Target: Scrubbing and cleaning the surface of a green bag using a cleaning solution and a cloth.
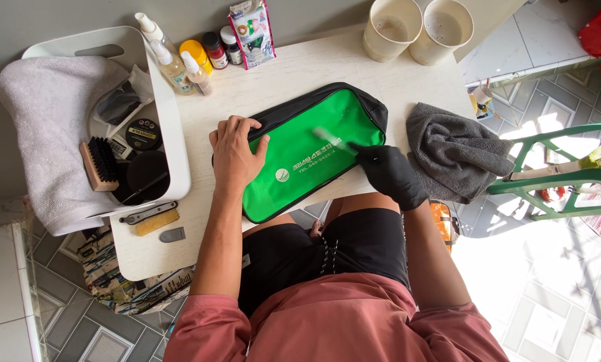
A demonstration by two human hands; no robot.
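The small pale brush in your gloved hand is blurred, so you cannot make out its bristles or its exact shape; only a light streak shows at the middle of the frame. Your lap hides the near edge of the white wooden table, and the lower corner of the green fabric pouch with black trim hangs over that edge.

Your left hand, bare, lies flat on the left end of the pouch, fingers slightly spread and pressing down on the black trim and green cloth. Your right hand, in a black glove, has its fingers curled together, pinching the handle of the brush, whose pale end rests on the green face just above and left of the fingertips.

The pouch lies slantwise at the centre of the frame, between both hands. A crumpled grey cloth lies just right of the gloved hand. A white plastic caddy with a bristle brush and tins stands at the left.
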